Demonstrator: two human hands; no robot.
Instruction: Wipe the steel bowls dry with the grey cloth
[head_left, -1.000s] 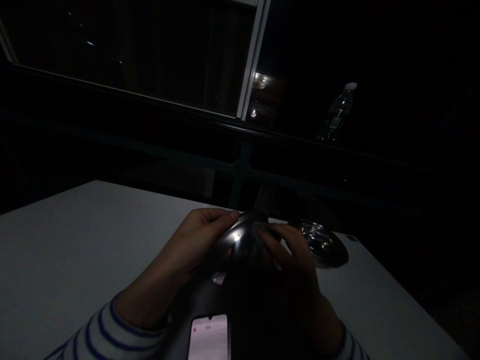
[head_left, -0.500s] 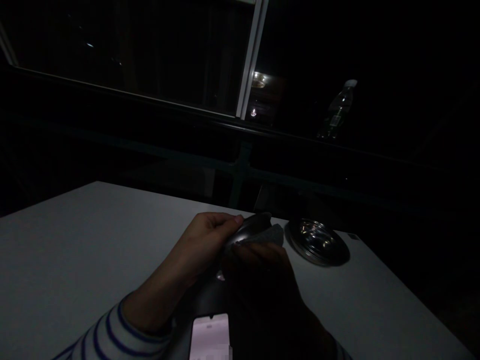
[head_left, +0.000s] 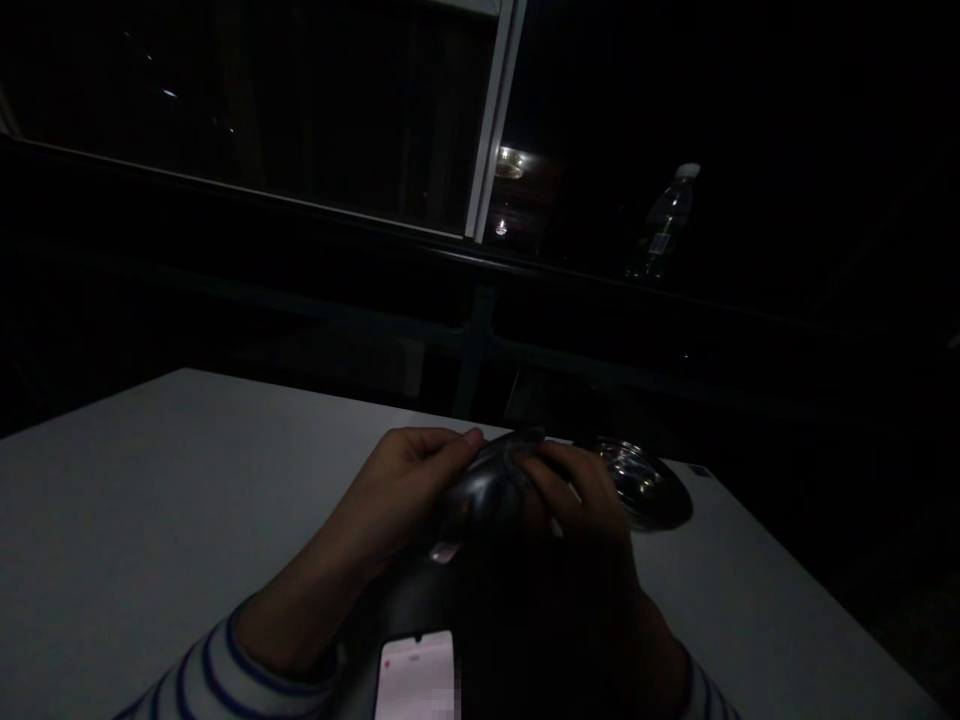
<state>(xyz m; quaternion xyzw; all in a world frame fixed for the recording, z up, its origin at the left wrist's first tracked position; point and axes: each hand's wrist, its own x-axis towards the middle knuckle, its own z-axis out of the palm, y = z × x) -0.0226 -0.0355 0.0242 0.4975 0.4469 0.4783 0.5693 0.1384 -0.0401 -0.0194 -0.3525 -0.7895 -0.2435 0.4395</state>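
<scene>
My left hand (head_left: 405, 485) grips the near left side of a shiny metal bowl (head_left: 480, 490), thumb on its rim. The bowl is tilted above the table. My right hand (head_left: 589, 500) is curled against the bowl's right side, its lower part in deep shadow. A grey cloth showed under the right fingers a moment ago; now those fingers mostly hide it. Below the hands, a lit phone (head_left: 412, 680) shows a pale screen, partly blurred out.
More shiny metal bowls (head_left: 660, 495), seemingly stacked, sit at the right rear of the white table (head_left: 210, 490). Past the table's far edge are a dark window with a pale frame (head_left: 491, 120) and a clear capped bottle (head_left: 666, 220). The surroundings are very dark.
My right hand has moved up and right, from below the bowl's face to its right rim, and the cloth's loose edge has gone from sight. My left hand keeps its grip.
</scene>
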